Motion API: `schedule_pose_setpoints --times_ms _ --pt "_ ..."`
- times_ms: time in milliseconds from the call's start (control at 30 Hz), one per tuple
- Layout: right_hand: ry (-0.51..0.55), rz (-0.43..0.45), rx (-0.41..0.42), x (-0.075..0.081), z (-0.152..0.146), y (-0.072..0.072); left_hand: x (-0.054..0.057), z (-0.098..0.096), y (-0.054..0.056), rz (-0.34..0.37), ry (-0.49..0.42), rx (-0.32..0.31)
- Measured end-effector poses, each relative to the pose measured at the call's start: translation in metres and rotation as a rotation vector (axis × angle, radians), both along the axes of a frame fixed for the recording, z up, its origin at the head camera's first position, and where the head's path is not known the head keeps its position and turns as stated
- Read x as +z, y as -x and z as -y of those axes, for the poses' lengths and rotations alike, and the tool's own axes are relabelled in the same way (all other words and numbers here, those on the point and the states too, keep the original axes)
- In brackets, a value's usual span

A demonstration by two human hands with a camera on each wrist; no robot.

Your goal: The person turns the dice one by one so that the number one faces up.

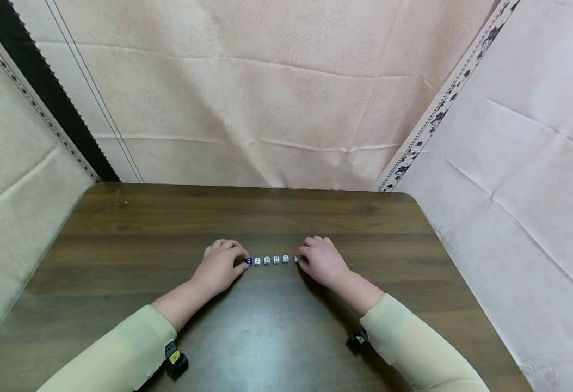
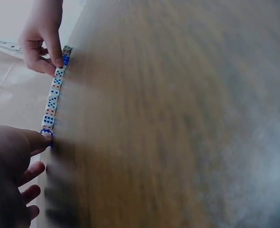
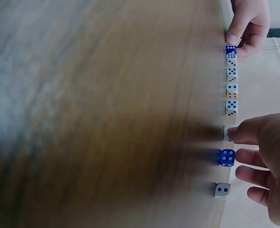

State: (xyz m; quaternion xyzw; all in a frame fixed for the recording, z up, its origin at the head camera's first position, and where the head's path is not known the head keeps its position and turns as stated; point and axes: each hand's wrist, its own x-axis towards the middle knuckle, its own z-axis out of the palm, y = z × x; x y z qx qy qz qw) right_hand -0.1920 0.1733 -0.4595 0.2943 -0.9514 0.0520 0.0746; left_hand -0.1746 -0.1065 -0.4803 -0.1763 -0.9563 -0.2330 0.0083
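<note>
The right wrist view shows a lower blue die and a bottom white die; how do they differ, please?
The blue die has white pips; the white die has dark ones. The blue die's camera-facing side shows four pips, the white die's two. Both are cubes with rounded corners.

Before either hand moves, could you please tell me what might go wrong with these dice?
The right hand pinches a white die, and its other fingers sit close to a blue die, which they might nudge. The left hand pinches a second blue die; an uneven push could knock the four white dice between the hands askew.
</note>
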Motion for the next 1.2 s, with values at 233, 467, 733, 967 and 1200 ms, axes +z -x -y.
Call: schedule_pose_setpoints --times_ms 233,467,733,967,1200 --pt "-0.037 0.016 -0.008 0.0015 0.0000 0.0004 0.0006 -0.0001 -0.0004 -0.007 0.003 0.000" --pt "-0.047 0.041 -0.035 0.0017 0.0009 0.0007 -0.0008 -0.0014 -0.0007 -0.009 0.014 0.003" --pt "-0.061 0.063 -0.057 0.0006 0.0019 0.0021 -0.0011 -0.0016 -0.0005 -0.009 0.023 0.005" --pt "-0.056 0.093 -0.066 -0.0002 0.0019 0.0020 -0.0008 -0.0020 -0.0008 -0.009 0.022 0.005" --pt "-0.018 0.118 -0.073 -0.0007 0.0012 0.0012 -0.0013 -0.0019 -0.0021 -0.005 0.021 0.010"
